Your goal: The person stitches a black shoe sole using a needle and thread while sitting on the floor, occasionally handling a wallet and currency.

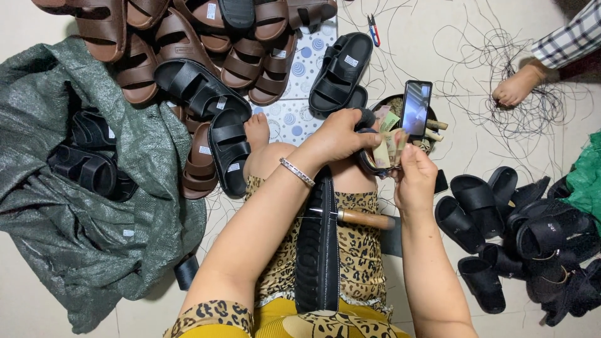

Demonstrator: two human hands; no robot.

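My left hand (pixel 341 134), with a silver bracelet on its wrist, grips the toe end of a black sandal (pixel 317 244) that lies sole-up along my lap. My right hand (pixel 414 175) pinches folded paper banknotes (pixel 388 149) just beside the sandal's tip. A wooden-handled awl (pixel 363 219) rests across my leopard-print lap, its metal point against the sandal's edge. A phone (pixel 416 107) stands propped in a dark round bowl (pixel 383 104) in front of my hands.
Brown and black sandals (pixel 206 56) are piled at the top left, more black ones (pixel 526 238) at the right. A green woven sack (pixel 69 188) holds sandals at left. Black thread (pixel 501 69) and small snips (pixel 374 30) lie on the floor. Another person's foot (pixel 516 87) is at top right.
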